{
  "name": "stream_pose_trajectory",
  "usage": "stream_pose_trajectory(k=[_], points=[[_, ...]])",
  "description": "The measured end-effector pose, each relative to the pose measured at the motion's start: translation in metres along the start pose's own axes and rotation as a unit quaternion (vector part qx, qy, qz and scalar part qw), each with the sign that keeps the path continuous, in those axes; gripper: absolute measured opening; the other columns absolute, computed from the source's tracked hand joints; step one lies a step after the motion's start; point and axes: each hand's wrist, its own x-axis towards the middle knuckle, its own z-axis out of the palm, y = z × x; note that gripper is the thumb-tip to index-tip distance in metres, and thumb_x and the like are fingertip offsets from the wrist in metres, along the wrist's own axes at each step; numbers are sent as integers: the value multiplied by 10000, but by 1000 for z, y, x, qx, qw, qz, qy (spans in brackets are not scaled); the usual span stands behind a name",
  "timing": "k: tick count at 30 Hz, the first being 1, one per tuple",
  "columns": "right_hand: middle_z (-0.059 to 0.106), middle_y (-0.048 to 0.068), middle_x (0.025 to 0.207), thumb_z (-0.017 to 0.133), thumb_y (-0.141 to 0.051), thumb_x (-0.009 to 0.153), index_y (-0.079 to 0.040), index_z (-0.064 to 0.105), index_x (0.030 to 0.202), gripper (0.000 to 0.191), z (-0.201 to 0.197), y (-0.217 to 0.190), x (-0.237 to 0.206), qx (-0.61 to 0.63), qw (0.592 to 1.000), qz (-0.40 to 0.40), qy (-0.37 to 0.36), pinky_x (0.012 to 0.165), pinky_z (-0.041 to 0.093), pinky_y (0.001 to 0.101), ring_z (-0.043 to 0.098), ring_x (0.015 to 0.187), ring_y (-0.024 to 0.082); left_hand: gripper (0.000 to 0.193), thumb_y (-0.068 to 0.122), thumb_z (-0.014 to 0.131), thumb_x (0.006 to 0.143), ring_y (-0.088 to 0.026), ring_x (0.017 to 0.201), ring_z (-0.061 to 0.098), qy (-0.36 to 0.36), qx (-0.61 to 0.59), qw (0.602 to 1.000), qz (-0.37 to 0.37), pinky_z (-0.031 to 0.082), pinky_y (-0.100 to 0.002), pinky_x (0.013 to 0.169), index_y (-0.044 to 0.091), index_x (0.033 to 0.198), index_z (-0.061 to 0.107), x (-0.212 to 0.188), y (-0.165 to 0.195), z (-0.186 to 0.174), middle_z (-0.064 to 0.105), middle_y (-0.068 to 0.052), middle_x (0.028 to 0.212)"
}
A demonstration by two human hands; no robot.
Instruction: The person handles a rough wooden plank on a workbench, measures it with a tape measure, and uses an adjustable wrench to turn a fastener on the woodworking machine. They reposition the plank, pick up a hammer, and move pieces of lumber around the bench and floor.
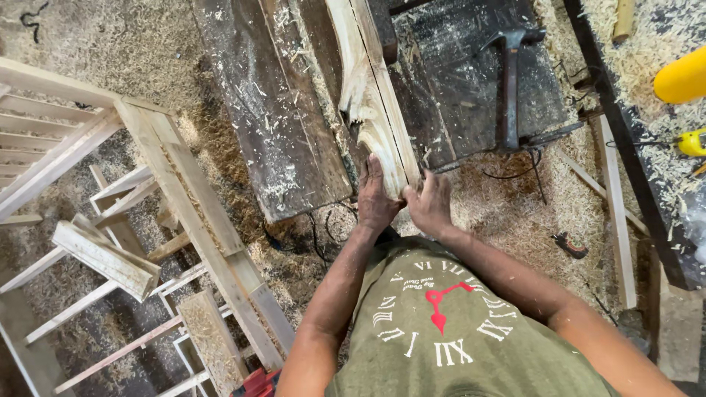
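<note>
Both hands on near end of a pale wood plank point(371, 95) lying on the dark worktop point(272, 110).
Left hand point(376, 197) & right hand point(429, 202) wrap its end, fingers closed on the wood. Looks stiff, fairly heavy, w/ a rough splintery split edge; prob. best held by the smooth end faces. Hammer point(509, 81) lies nearby.

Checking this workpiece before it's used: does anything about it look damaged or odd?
Yes. The plank held by the left hand and right hand has a ragged, splintered notch on its left edge, pale and torn instead of straight. Sawdust covers the floor around it.
</note>
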Motion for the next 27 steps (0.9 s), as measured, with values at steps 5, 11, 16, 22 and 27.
stream_pose_trajectory(k=[5,11,16,22,27], points=[[486,182,1163,629,-347,983,39,414,1463,652,-7,-3,12,59,997,-47,6,1006,380,487,452,1121,322,1399,450,930,725,-533,1516,313,-7,-19,1000,-3,272,-484,1291,-67,1628,-5,16,-13,1,373,-360,1575],[527,177,1212,683,-322,990,-8,462,1489,629,0,-10,46,71,991,-91,61,1031,392,495,481,1159,344,1338,475,906,751,-511,1500,352,-14,14,1000,-9,296,-509,1264,-57,1619,37,48,-27,-1,385,-373,1571],[499,182,1221,669,-365,985,-7,446,1505,670,2,-20,77,116,993,-15,23,1000,447,446,514,1138,316,1360,512,886,763,-444,1478,406,-111,-79,989,-59,283,-494,1302,-69,1628,10,84,-35,-24,471,-291,1502],[470,198,1284,652,-375,1015,37,434,1485,663,-3,-47,112,149,988,-16,40,1021,451,444,514,1188,334,1292,378,877,758,-430,1541,183,-221,-61,970,-81,244,-437,1258,-25,1604,-12,133,-55,-56,118,-297,1676],[508,203,1266,658,-379,999,-27,515,1456,594,-13,-73,139,134,990,0,47,1032,453,462,537,1189,348,1273,337,863,779,-408,1574,78,-242,-44,967,-63,148,-414,1290,-45,1603,-29,167,-72,-61,91,-287,1690]])
